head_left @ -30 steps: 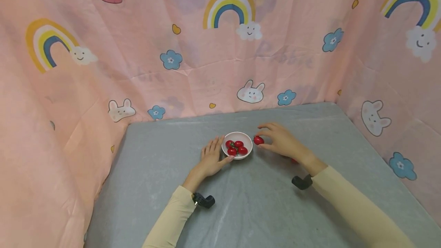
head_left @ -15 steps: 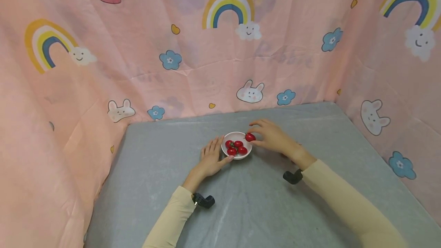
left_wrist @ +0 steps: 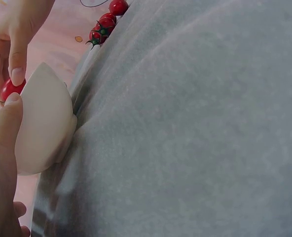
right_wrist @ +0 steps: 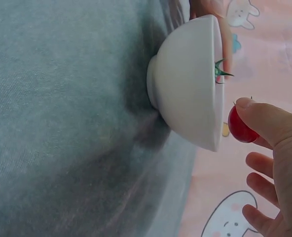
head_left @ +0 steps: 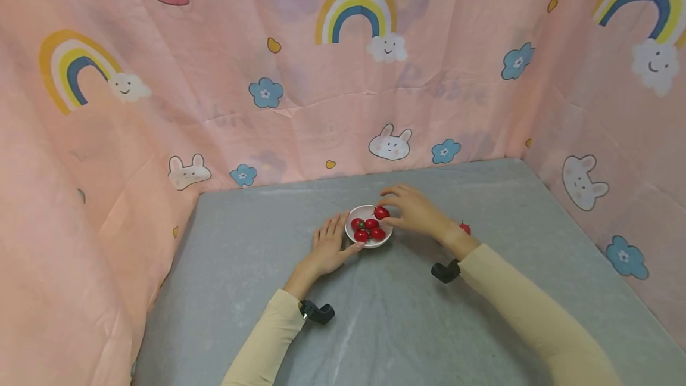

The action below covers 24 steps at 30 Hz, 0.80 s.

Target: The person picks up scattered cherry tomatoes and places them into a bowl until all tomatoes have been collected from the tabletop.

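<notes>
A small white bowl (right_wrist: 188, 81) stands on the grey cloth, with several red cherry tomatoes (head_left: 377, 234) inside. My left hand (head_left: 328, 249) rests against the bowl's left side, fingers extended along the wall and thumb at the near rim. My right hand (head_left: 418, 213) pinches one more cherry tomato (right_wrist: 241, 126) between thumb and finger, over the bowl's right rim. In the right wrist view that tomato is just above the rim, and the other fingers are loosely bent. A green stem of a tomato in the bowl peeks over the rim.
Several more cherry tomatoes (left_wrist: 104, 27) lie on the cloth to the right, mostly hidden behind the right wrist in the head view. The grey cloth (head_left: 375, 314) has wrinkles. A pink printed curtain (head_left: 300, 130) encloses the back and sides.
My right hand has carried its cherry tomato leftward from beside the bowl to over its right rim. A tomato on the cloth now shows behind the right wrist. The left hand has stayed still.
</notes>
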Available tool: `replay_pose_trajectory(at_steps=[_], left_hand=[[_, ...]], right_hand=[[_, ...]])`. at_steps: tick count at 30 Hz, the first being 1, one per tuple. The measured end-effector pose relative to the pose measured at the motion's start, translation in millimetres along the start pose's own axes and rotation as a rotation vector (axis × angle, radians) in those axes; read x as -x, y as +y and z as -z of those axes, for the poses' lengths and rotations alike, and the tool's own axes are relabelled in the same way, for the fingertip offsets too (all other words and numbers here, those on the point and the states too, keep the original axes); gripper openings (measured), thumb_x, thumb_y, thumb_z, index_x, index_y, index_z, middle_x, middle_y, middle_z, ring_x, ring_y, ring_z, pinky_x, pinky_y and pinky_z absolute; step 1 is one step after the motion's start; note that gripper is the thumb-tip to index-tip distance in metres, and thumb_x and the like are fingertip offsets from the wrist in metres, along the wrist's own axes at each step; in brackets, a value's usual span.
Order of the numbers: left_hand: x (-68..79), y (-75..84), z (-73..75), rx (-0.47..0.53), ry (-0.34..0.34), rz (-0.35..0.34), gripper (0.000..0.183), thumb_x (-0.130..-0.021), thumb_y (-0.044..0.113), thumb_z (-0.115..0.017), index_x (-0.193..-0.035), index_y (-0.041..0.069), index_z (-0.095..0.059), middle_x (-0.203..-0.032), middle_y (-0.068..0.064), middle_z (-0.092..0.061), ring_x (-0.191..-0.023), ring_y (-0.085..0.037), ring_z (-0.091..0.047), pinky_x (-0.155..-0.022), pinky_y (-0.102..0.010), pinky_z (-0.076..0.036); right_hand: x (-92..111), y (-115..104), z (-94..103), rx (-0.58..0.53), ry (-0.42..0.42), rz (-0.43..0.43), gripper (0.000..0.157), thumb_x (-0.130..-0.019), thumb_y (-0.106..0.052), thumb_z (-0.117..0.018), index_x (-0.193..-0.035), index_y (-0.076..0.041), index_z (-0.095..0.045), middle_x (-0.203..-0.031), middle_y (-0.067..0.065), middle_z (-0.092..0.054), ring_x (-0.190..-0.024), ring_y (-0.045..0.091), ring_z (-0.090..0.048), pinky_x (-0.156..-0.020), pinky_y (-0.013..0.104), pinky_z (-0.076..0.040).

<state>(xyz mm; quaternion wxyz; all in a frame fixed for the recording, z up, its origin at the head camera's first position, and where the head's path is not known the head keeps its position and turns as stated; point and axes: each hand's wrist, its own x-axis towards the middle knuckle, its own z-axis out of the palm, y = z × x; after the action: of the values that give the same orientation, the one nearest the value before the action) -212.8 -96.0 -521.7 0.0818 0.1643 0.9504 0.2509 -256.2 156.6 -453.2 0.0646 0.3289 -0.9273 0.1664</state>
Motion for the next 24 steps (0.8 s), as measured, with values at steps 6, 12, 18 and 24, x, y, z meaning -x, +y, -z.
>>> replay_pose_trajectory(at_steps=[6, 12, 18, 24], left_hand=[[-0.5, -1.1, -0.7, -0.004, 0.008, -0.002, 0.089, -0.094, 0.068, -0.045, -0.161, 0.028, -0.001, -0.167, -0.012, -0.013, -0.154, -0.039, -0.011, -0.121, -0.061, -0.009], [-1.2, -2.2, -1.1, -0.002, 0.007, -0.005, 0.090, -0.094, 0.069, -0.044, -0.161, 0.028, -0.001, -0.168, -0.012, -0.013, -0.154, -0.039, -0.011, -0.120, -0.061, -0.009], [-1.8, -1.8, -1.4, -0.007, 0.001, 0.000, 0.090, -0.094, 0.067, -0.045, -0.161, 0.027, 0.000, -0.168, -0.011, -0.012, -0.154, -0.038, -0.010, -0.120, -0.062, -0.009], [-1.1, -1.3, -0.6, -0.008, 0.000, -0.005, 0.090, -0.094, 0.068, -0.045, -0.161, 0.027, 0.000, -0.168, -0.011, -0.012, -0.154, -0.039, -0.010, -0.120, -0.062, -0.010]], right_hand=[[-3.6, 1.5, -7.7, -0.006, -0.025, -0.008, 0.039, -0.085, -0.036, -0.078, -0.117, -0.016, -0.072, -0.135, 0.010, -0.061, -0.129, 0.031, -0.052, -0.109, 0.053, -0.043], [-4.7, 2.3, -15.0, -0.004, -0.022, -0.003, 0.039, -0.085, -0.037, -0.078, -0.117, -0.017, -0.072, -0.134, 0.009, -0.062, -0.128, 0.030, -0.053, -0.109, 0.053, -0.043], [-3.3, 2.9, -18.4, -0.020, -0.029, -0.021, 0.040, -0.085, -0.039, -0.078, -0.118, -0.017, -0.072, -0.134, 0.008, -0.061, -0.128, 0.029, -0.053, -0.108, 0.052, -0.044], [-1.9, 5.9, -23.9, -0.023, -0.026, -0.021, 0.041, -0.085, -0.041, -0.077, -0.118, -0.017, -0.072, -0.133, 0.008, -0.062, -0.128, 0.028, -0.054, -0.109, 0.051, -0.044]])
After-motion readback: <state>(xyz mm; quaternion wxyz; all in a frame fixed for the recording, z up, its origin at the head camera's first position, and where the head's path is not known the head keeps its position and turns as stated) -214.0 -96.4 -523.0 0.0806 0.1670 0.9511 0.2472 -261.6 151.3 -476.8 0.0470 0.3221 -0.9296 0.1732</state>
